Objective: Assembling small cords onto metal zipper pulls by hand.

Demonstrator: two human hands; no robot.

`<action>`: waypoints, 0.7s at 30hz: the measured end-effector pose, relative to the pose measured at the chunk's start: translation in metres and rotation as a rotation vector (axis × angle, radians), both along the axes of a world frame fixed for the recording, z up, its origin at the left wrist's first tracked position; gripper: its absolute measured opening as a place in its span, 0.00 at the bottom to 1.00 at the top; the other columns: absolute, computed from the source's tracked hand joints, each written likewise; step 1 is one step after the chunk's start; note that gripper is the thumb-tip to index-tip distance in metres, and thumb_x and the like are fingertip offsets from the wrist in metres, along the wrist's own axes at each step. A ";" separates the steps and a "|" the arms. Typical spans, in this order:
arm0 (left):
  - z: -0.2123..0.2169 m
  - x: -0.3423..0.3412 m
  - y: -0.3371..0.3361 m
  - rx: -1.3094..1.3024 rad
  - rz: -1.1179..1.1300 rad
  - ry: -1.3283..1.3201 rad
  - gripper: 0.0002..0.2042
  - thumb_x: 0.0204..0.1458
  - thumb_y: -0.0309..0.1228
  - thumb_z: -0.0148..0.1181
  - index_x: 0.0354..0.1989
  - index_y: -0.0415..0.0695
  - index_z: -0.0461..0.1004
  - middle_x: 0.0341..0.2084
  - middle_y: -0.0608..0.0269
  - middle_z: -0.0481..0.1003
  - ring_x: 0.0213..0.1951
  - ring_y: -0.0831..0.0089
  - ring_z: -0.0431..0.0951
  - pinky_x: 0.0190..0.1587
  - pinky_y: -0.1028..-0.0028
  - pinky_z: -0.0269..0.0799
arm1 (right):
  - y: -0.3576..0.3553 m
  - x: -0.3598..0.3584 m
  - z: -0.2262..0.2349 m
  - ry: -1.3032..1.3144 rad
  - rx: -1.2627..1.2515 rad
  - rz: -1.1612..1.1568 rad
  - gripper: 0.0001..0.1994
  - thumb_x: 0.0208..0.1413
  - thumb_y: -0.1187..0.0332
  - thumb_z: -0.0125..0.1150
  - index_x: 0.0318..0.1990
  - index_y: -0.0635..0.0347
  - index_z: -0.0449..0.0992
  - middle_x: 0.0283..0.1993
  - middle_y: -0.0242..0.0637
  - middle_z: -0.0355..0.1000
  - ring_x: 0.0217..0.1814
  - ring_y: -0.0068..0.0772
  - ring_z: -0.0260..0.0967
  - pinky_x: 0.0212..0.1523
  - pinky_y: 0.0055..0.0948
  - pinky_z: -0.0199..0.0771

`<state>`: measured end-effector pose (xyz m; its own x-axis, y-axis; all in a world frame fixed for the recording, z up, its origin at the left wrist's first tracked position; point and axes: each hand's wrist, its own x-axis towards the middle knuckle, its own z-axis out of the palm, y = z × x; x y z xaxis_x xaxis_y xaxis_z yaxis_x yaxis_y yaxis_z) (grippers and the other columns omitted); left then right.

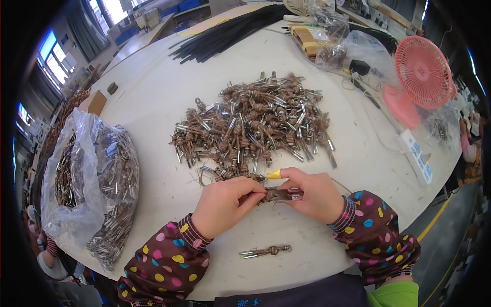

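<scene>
Between my hands, above the table's near half, is a short knotted brown cord [271, 195] with shiny metal at its right end. My left hand [222, 205] pinches its left end between thumb and fingertips. My right hand [318, 197] is closed round the right end, a yellow wrap on one raised digit; its fingers partly hide the shiny part, so I cannot tell whether a small metal tool is there too. Just beyond lies a big pile of similar knotted cords [255, 120] with metal tips. A single knotted cord [266, 251] lies on the table nearer me.
On the white table [158, 169], a clear plastic bag [84, 176] full of metal-tipped cords stands left. Black strips [230, 33] lie at the back. At right are a pink fan [422, 71], a white power strip [415, 156] and plastic bags [365, 53].
</scene>
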<state>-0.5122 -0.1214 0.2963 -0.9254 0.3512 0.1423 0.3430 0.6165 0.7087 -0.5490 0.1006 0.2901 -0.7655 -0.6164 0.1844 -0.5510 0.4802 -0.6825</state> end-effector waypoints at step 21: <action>0.001 0.009 0.000 -0.179 -0.128 0.317 0.10 0.44 0.24 0.61 0.34 0.46 0.68 0.45 0.66 0.72 0.28 0.70 0.77 0.26 0.75 0.72 | -0.002 -0.005 0.005 -0.606 -0.214 -0.154 0.10 0.53 0.68 0.62 0.36 0.67 0.75 0.27 0.34 0.78 0.24 0.15 0.68 0.25 0.18 0.65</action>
<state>-0.5035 -0.1218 0.2969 -0.7925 0.5063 0.3401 0.6099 0.6587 0.4406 -0.5538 0.0985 0.2950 -0.8489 -0.4889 -0.2006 0.0248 0.3424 -0.9392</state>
